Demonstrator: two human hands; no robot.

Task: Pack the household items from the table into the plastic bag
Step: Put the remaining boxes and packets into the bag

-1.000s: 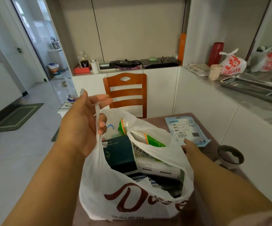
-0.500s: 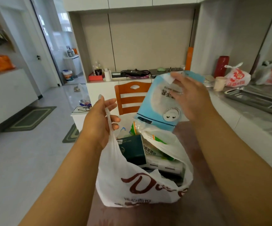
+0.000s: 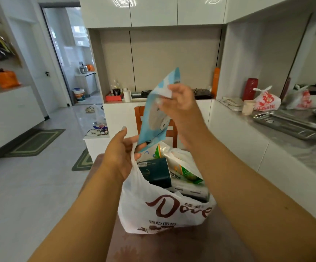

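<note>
Your brown table (image 3: pixel 172 246) carries the white plastic carrier bag with dark red lettering (image 3: pixel 164 208), standing upright and already crowded: a dark green box (image 3: pixel 156 172) sits against its left wall and a green and white packet (image 3: pixel 187 173) leans on the right side. Your left hand (image 3: pixel 121 156) is closed on the bag's near-left handle, lifting it so the mouth gapes. Your right hand (image 3: pixel 180 99) pinches the top edge of the flat light blue pouch (image 3: pixel 156 112), which hangs steeply below that grip, its lower corner just at the bag's mouth beside your left fingers (image 3: pixel 136 140). To seat it well, keep the handle pulled up and outward, and slide the pouch edge-first down the far side behind the green box rather than laying it flat on top. Let go only once it has sunk between the items.
</note>
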